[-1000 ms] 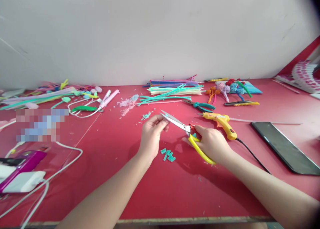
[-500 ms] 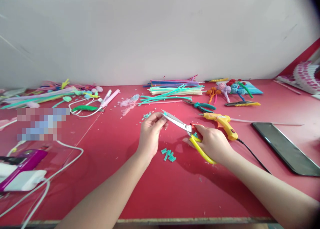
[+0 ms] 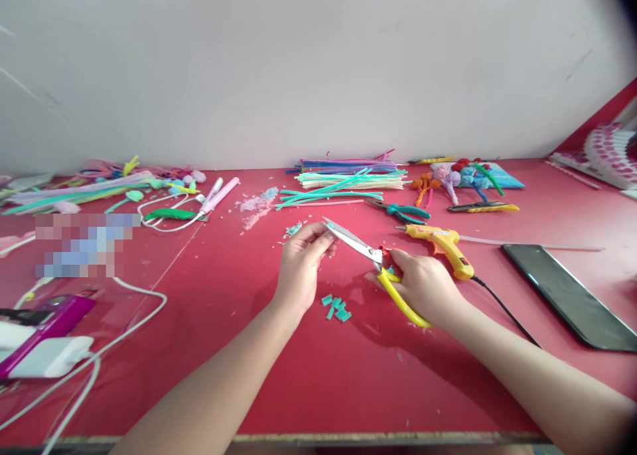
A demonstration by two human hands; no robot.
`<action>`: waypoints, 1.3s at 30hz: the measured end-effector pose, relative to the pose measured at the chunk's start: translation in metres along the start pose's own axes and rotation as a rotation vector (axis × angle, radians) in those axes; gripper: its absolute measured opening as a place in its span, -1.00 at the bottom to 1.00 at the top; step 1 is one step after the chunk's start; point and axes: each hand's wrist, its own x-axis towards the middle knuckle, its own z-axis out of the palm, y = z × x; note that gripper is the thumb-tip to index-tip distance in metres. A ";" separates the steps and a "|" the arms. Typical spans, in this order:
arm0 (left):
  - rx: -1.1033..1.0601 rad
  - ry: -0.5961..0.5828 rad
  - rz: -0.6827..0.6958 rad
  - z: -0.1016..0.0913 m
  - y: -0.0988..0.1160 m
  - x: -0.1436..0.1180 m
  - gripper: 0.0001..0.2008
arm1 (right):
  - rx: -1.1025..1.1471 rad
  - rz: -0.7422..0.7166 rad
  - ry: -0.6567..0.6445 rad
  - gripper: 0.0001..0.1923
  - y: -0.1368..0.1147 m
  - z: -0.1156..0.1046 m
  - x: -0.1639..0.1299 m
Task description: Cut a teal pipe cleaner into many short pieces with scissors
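Note:
My right hand [image 3: 428, 286] is closed around the yellow handle of a pair of scissors [image 3: 352, 241], whose blades point up and left. At the blade tips, my left hand [image 3: 301, 262] pinches a short teal pipe cleaner piece [image 3: 330, 225], mostly hidden by the fingers and blades. Several cut teal pieces [image 3: 337, 308] lie in a small pile on the red table between my forearms. Fine teal trimmings [image 3: 293, 229] are scattered just beyond my left hand. Something teal shows beside the scissor handles, partly covered by my right hand.
Bundled pipe cleaners [image 3: 348, 180] lie at the back, with teal-handled pliers [image 3: 405, 213] before them. A yellow glue gun [image 3: 442, 246] and a phone [image 3: 567, 296] are to the right. Leftward are a pink hair straightener [image 3: 221, 196], white cables and a purple power strip [image 3: 50, 329].
Hardly anything differs. Both hands and the scissors stay in nearly the same place, and the pile of teal pieces looks the same.

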 end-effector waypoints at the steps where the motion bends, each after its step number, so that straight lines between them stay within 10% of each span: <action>1: 0.000 -0.003 0.002 0.000 0.000 0.000 -0.92 | 0.001 0.000 -0.002 -0.62 0.000 0.000 0.000; 24: 0.063 -0.020 -0.020 -0.003 -0.001 0.002 -0.90 | 0.017 0.051 -0.007 -0.71 0.001 -0.001 0.002; 39: 0.398 -0.632 -0.296 0.010 -0.001 -0.014 -0.81 | 0.887 0.160 -0.161 -0.87 -0.004 -0.012 -0.001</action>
